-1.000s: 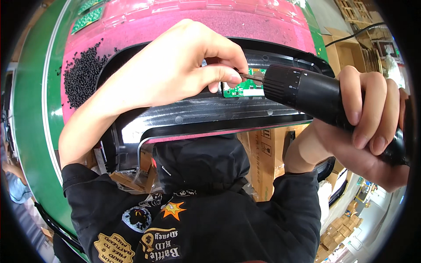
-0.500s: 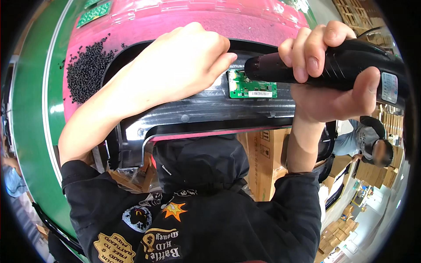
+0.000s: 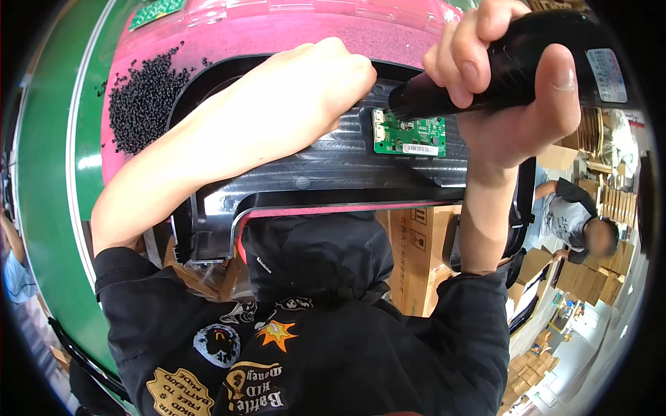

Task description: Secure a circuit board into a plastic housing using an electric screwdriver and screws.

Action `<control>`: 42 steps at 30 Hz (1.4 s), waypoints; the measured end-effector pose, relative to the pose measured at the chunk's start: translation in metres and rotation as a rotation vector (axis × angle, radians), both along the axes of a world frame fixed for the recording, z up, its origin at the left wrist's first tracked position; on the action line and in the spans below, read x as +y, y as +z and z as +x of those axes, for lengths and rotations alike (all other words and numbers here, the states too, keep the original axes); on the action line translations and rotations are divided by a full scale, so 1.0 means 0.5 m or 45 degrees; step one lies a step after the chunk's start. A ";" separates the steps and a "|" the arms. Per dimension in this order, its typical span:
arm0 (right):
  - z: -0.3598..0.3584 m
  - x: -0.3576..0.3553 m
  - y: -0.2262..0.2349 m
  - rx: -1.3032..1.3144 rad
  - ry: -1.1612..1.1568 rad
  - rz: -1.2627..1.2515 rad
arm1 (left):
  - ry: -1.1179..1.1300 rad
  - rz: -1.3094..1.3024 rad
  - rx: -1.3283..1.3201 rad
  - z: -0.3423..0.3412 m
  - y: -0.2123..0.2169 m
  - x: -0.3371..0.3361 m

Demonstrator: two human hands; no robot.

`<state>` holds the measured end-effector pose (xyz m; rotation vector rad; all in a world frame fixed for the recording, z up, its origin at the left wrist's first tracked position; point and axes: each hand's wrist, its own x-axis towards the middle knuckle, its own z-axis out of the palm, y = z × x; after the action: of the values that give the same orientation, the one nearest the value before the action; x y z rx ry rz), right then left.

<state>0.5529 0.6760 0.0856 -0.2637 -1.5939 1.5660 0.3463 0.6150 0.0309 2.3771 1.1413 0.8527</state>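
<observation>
My right hand (image 3: 510, 97) is wrapped around a black electric screwdriver (image 3: 517, 59), its thumb sticking up off the near side. The screwdriver's nose is over the upper left part of a green circuit board (image 3: 424, 137). That board lies inside a large black plastic housing (image 3: 305, 163) and has white connectors on its left edge and a white label along its near edge. Left of the screwdriver nose, my left hand (image 3: 326, 87) is closed above the housing, knuckles up. Its fingertips are turned under, so whatever they may hold is hidden.
A heap of small black screws (image 3: 146, 104) lies on the pink mat (image 3: 263, 38), left of the housing. More green boards (image 3: 158, 12) sit at the far left. A cardboard box (image 3: 416, 260) stands below the housing; another person (image 3: 572, 218) is at the right.
The screwdriver has tilted, its back end rising, with the nose staying over the board. My left hand has turned, hiding the thumb seen before. Housing and board appear slightly farther right.
</observation>
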 end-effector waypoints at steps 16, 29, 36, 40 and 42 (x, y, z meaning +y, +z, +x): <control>0.053 -0.037 0.044 0.380 -0.023 -0.079 | -0.087 -0.182 -0.041 0.033 0.036 0.024; 0.085 -0.065 0.055 0.521 -0.076 0.044 | -0.383 -0.010 -0.404 0.042 0.039 0.038; 0.093 -0.068 0.055 0.366 0.001 0.006 | -0.315 -0.273 -0.048 0.039 0.043 0.027; 0.079 -0.056 0.035 0.119 0.179 0.077 | -0.227 -0.214 0.342 0.032 0.037 0.021; 0.065 -0.041 0.009 0.154 0.290 0.141 | -0.188 -0.197 0.309 0.026 0.027 0.015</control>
<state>0.5854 0.6557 0.0898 0.0750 -1.6535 1.6235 0.3592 0.6224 0.0442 2.4456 1.0599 0.4200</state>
